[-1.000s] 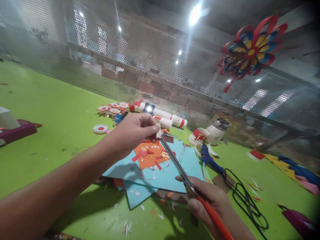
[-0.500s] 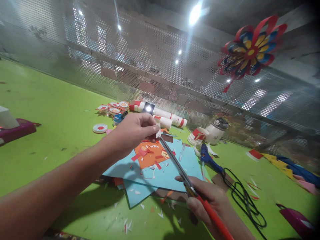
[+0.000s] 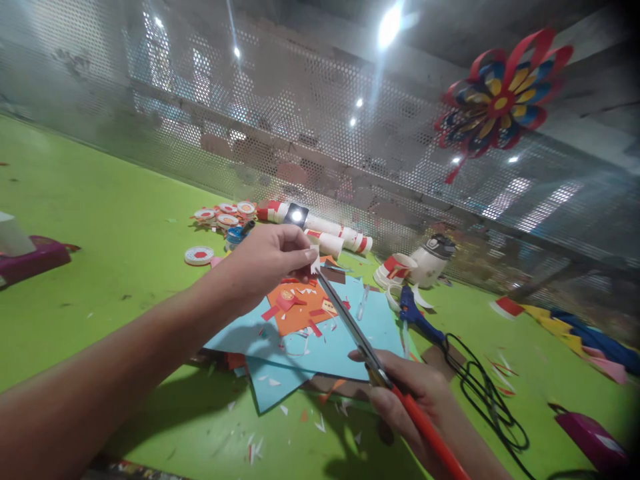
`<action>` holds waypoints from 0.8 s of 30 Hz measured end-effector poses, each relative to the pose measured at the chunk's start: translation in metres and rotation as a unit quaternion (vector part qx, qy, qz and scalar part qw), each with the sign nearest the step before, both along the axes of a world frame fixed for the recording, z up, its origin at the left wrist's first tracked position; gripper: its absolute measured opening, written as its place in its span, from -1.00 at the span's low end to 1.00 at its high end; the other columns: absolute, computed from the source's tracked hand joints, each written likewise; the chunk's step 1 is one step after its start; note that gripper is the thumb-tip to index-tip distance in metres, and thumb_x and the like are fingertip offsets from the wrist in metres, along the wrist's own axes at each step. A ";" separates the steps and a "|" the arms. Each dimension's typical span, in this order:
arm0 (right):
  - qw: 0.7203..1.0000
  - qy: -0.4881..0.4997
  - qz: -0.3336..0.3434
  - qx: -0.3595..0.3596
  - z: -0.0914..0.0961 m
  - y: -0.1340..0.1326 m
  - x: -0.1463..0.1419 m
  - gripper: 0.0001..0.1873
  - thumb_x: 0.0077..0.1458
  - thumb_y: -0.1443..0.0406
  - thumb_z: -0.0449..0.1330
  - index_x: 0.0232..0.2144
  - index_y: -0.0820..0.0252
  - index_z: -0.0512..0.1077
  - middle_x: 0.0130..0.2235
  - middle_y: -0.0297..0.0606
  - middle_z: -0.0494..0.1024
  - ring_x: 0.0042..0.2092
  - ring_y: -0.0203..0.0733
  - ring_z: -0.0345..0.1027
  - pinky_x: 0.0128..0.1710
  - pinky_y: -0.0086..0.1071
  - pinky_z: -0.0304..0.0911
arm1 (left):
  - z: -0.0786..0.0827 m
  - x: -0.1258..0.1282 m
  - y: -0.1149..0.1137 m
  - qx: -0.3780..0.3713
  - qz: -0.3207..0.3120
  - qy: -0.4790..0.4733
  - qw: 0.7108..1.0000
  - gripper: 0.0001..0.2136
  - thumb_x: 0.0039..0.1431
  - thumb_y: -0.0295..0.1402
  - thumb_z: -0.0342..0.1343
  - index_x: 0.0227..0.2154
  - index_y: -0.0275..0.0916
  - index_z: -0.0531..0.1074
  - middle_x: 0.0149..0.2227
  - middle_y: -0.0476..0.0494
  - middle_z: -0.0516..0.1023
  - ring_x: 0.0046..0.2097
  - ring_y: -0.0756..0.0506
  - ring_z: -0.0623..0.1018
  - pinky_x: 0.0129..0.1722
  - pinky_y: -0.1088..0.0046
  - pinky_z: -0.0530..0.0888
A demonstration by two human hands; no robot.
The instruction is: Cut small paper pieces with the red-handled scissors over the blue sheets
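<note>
White paper piece [image 3: 315, 260], small, jagged-edged, pinched in left hand [image 3: 273, 260]; slim-bladed, red-handled scissors [image 3: 350, 323] gripped in right hand [image 3: 431, 385].

**Tiny delta: scissors vs. paper, plus view drift**

Scissors [image 3: 349, 321] tip now sits a touch further in at the lower edge of the white paper piece [image 3: 314, 259]. Framing drifts slightly: glue gun [image 3: 423, 321], purple object [image 3: 589, 435] (4 o'clock) and paper flower [image 3: 501, 103] (2 o'clock) all shift toward 10 o'clock; more of the purple object shows.
</note>
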State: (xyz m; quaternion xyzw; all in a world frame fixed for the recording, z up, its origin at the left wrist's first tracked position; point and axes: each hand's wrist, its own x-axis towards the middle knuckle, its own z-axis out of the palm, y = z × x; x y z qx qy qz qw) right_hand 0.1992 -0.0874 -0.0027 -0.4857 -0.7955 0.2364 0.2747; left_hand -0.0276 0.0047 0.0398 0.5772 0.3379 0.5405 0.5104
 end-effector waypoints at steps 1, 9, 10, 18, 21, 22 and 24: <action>1.000 0.008 0.002 -0.005 0.000 0.000 -0.001 -0.57 0.15 0.03 0.06 -0.17 0.21 0.51 -0.55 -0.36 0.44 -0.55 -0.29 0.28 -0.59 -0.52 0.20 | -0.001 0.000 0.000 0.000 0.001 -0.001 1.000 -0.88 -0.04 -0.46 0.17 -0.63 -0.30 0.42 -0.63 -0.05 0.42 -0.55 0.03 0.38 -0.47 0.46 0.33; 0.998 0.014 0.030 -0.046 0.007 -0.003 -0.005 -0.62 0.15 0.05 0.05 -0.28 0.19 0.50 -0.52 -0.35 0.42 -0.51 -0.27 0.32 -0.56 -0.53 0.21 | -0.004 0.001 0.005 -0.010 0.028 -0.015 0.999 -0.88 -0.06 -0.42 0.20 -0.61 -0.30 0.41 -0.60 -0.06 0.44 -0.53 0.01 0.41 -0.42 0.42 0.38; 0.999 -0.004 0.028 -0.043 0.008 -0.004 -0.007 -0.61 0.13 0.03 0.06 -0.32 0.18 0.50 -0.50 -0.32 0.45 -0.48 -0.23 0.35 -0.52 -0.50 0.24 | -0.005 0.000 0.007 -0.013 0.031 -0.024 0.999 -0.88 -0.08 -0.41 0.21 -0.61 -0.30 0.40 -0.59 -0.07 0.44 -0.52 0.00 0.42 -0.41 0.41 0.39; 1.000 0.013 0.023 -0.005 0.002 -0.001 -0.002 -0.51 0.14 -0.06 0.01 -0.19 0.17 0.48 -0.42 -0.29 0.53 -0.40 -0.19 0.37 -0.47 -0.49 0.24 | -0.004 0.002 0.005 -0.025 0.023 -0.065 0.997 -0.84 -0.08 -0.39 0.23 -0.63 -0.30 0.37 -0.60 -0.06 0.45 -0.51 0.01 0.44 -0.40 0.44 0.39; 0.998 0.050 0.004 0.026 -0.003 0.002 -0.001 -0.64 0.14 0.05 0.10 -0.14 0.11 0.47 -0.42 -0.38 0.51 -0.42 -0.27 0.34 -0.45 -0.55 0.23 | -0.006 0.003 0.003 -0.039 0.024 -0.094 0.994 -0.85 -0.03 -0.38 0.21 -0.59 -0.31 0.38 -0.55 -0.06 0.46 -0.48 0.01 0.46 -0.37 0.43 0.41; 0.998 0.057 0.004 0.032 -0.003 0.003 -0.002 -0.67 0.14 0.08 0.12 -0.14 0.09 0.47 -0.41 -0.39 0.51 -0.42 -0.28 0.33 -0.44 -0.56 0.22 | -0.006 0.004 0.002 -0.044 0.026 -0.104 0.993 -0.85 -0.01 -0.38 0.21 -0.57 -0.31 0.38 -0.53 -0.06 0.47 -0.46 -0.01 0.48 -0.35 0.41 0.42; 0.997 0.068 0.006 0.038 -0.004 0.003 -0.004 -0.70 0.15 0.10 0.11 -0.15 0.05 0.48 -0.40 -0.41 0.52 -0.43 -0.29 0.32 -0.46 -0.56 0.20 | -0.006 0.005 0.000 -0.054 0.031 -0.118 0.991 -0.86 0.02 -0.36 0.19 -0.53 -0.30 0.39 -0.49 -0.08 0.49 -0.42 -0.03 0.51 -0.31 0.39 0.43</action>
